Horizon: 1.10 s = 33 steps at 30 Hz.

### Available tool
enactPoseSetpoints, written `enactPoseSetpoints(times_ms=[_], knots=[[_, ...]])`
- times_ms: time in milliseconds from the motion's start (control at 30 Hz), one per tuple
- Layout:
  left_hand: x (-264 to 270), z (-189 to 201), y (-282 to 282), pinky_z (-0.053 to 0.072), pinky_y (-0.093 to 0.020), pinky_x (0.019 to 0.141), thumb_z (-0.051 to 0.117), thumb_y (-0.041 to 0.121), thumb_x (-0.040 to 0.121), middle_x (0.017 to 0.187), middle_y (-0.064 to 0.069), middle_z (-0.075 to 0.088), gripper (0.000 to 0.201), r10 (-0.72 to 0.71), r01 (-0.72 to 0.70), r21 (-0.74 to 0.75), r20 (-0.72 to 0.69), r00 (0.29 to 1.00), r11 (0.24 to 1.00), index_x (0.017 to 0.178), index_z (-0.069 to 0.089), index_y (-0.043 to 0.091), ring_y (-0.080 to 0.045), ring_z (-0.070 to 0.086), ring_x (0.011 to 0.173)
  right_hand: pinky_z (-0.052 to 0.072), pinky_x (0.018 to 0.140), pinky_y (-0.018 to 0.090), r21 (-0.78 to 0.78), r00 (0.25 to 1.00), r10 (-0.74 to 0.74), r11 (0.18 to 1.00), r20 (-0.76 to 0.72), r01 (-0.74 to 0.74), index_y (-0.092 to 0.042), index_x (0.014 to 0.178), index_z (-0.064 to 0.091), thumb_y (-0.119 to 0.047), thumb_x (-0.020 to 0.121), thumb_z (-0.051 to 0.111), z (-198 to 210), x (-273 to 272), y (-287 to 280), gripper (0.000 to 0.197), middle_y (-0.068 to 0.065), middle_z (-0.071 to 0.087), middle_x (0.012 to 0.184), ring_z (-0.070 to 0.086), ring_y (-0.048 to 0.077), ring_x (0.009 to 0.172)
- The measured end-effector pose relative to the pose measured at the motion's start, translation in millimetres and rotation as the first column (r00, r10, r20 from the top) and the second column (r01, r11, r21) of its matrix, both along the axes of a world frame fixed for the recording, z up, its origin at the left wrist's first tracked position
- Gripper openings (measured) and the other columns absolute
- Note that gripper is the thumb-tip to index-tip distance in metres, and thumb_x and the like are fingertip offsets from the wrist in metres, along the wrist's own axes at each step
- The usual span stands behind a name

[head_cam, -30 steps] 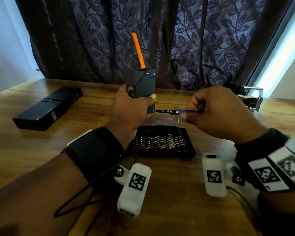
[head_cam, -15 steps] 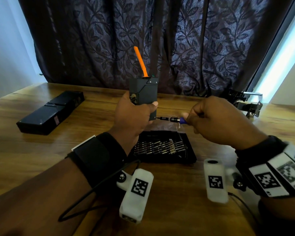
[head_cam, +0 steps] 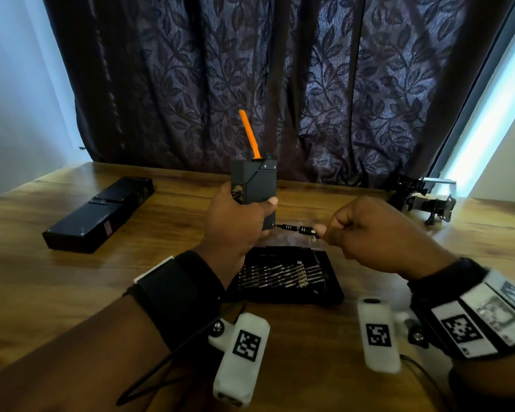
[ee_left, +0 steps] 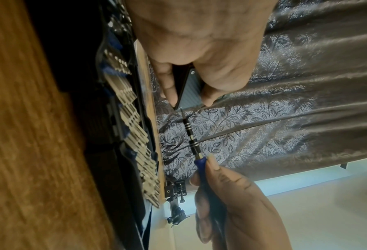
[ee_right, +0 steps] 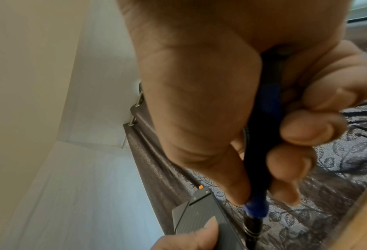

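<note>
My left hand [head_cam: 235, 221] grips a small black box [head_cam: 254, 181] upright above the table, an orange strip [head_cam: 249, 133] sticking up from its top. The box's edge [ee_left: 189, 84] shows between thumb and finger in the left wrist view, and its face [ee_right: 201, 214] shows in the right wrist view. My right hand [head_cam: 366, 230] holds a blue-handled precision screwdriver [head_cam: 298, 228] level, its tip against the box's lower right side. The screwdriver [ee_left: 191, 138] points at the box's corner; its handle [ee_right: 261, 152] is wrapped by my curled fingers.
An open black case of screwdriver bits [head_cam: 283, 278] lies on the wooden table [head_cam: 57, 286] right under my hands. A long black box [head_cam: 98, 215] lies at left. A black and metal clamp [head_cam: 425, 200] sits at the far right by the curtain [head_cam: 309, 84].
My right hand has slid forward along the screwdriver, covering most of the blue handle. The box and the tip stay together; the head view has tilted slightly.
</note>
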<state>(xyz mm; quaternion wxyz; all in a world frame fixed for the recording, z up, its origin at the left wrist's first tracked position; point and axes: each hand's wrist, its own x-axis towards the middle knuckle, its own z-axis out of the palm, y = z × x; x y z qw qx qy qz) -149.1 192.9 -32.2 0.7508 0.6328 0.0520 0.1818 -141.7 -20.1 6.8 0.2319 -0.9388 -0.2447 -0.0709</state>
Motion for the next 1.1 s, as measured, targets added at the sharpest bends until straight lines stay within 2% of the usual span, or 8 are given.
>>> enactPoseSetpoints(times_ms=[67, 133, 333, 500, 667, 767, 900, 1100], knots=[[-1, 2, 1, 0.062, -0.036, 0.064, 0.080, 0.012, 0.089, 0.107, 0.010, 0.071, 0.036, -0.010, 0.010, -0.003, -0.028, 1.000, 1.000, 0.106, 0.059, 0.035, -0.018, 0.072, 0.095, 0.053, 0.058, 0.036, 0.017, 1.000, 0.017, 1.000, -0.011, -0.017, -0.009, 0.059, 0.065, -0.045, 0.096, 0.065, 0, 2, 0, 0.051, 0.003, 0.064, 0.056, 0.050, 0.005, 0.043], [0, 4, 4, 0.062, -0.037, 0.067, 0.080, 0.011, 0.089, 0.109, 0.008, 0.071, 0.035, -0.019, 0.019, -0.011, -0.056, 0.998, 1.000, 0.103, 0.059, 0.035, -0.020, 0.072, 0.098, 0.050, 0.056, 0.031, 0.033, 0.999, 0.029, 0.999, -0.017, -0.028, -0.010, 0.059, 0.064, -0.044, 0.097, 0.065, -2, 3, -1, 0.051, 0.005, 0.064, 0.056, 0.050, 0.006, 0.043], [1, 7, 11, 0.065, -0.041, 0.074, 0.080, 0.011, 0.089, 0.110, 0.004, 0.075, 0.037, -0.039, 0.037, -0.020, -0.131, 0.991, 0.999, 0.119, 0.065, 0.026, -0.020, 0.073, 0.098, 0.042, 0.057, 0.025, 0.101, 0.997, 0.056, 0.994, -0.058, -0.050, -0.016, 0.058, 0.065, -0.043, 0.094, 0.069, -7, 9, -4, 0.045, -0.008, 0.057, 0.049, 0.050, 0.002, 0.045], [3, 10, 18, 0.060, -0.033, 0.064, 0.079, 0.014, 0.091, 0.116, 0.001, 0.073, 0.038, -0.052, 0.055, 0.016, -0.187, 0.981, 0.998, 0.124, 0.063, 0.026, -0.022, 0.073, 0.100, 0.047, 0.060, 0.030, 0.105, 0.995, 0.083, 0.992, -0.060, -0.076, -0.023, 0.060, 0.067, -0.046, 0.091, 0.072, -12, 13, -3, 0.039, -0.011, 0.062, 0.056, 0.053, 0.002, 0.051], [-1, 13, 20, 0.060, -0.033, 0.062, 0.076, 0.014, 0.094, 0.118, 0.000, 0.070, 0.032, -0.012, 0.022, 0.040, -0.220, 0.975, 0.999, 0.117, 0.059, 0.028, -0.023, 0.071, 0.101, 0.042, 0.061, 0.023, 0.080, 0.984, 0.099, 0.993, -0.146, -0.088, -0.025, 0.063, 0.064, -0.040, 0.096, 0.067, -9, 7, 4, 0.037, -0.024, 0.058, 0.054, 0.053, -0.006, 0.053], [-4, 13, 22, 0.059, -0.032, 0.059, 0.076, 0.013, 0.093, 0.119, -0.002, 0.068, 0.033, 0.003, 0.006, 0.035, -0.249, 0.969, 0.999, 0.116, 0.057, 0.027, -0.024, 0.070, 0.101, 0.041, 0.064, 0.024, 0.073, 0.977, 0.108, 0.993, -0.183, -0.095, -0.027, 0.063, 0.063, -0.037, 0.097, 0.066, -4, 0, 7, 0.036, -0.026, 0.059, 0.056, 0.053, -0.003, 0.057], [-7, 16, 21, 0.061, -0.035, 0.061, 0.074, 0.011, 0.094, 0.116, -0.001, 0.067, 0.031, 0.010, -0.001, 0.035, -0.273, 0.962, 0.999, 0.107, 0.053, 0.029, -0.023, 0.069, 0.101, 0.047, 0.064, 0.027, -0.042, 0.994, 0.096, 0.994, -0.047, -0.098, -0.030, 0.071, 0.069, -0.042, 0.095, 0.067, 5, -10, 7, 0.027, -0.017, 0.066, 0.070, 0.059, 0.000, 0.068], [-22, 42, 32, 0.061, -0.041, 0.068, 0.070, 0.014, 0.096, 0.132, -0.005, 0.062, 0.035, -0.068, 0.051, -0.060, -0.308, 0.949, 0.997, 0.123, 0.051, 0.025, -0.028, 0.066, 0.113, 0.048, 0.056, 0.029, -0.150, 0.971, 0.091, 0.987, 0.221, -0.059, -0.031, 0.079, 0.071, -0.044, 0.093, 0.064, 19, -27, 12, 0.020, -0.010, 0.065, 0.067, 0.057, 0.004, 0.062]])
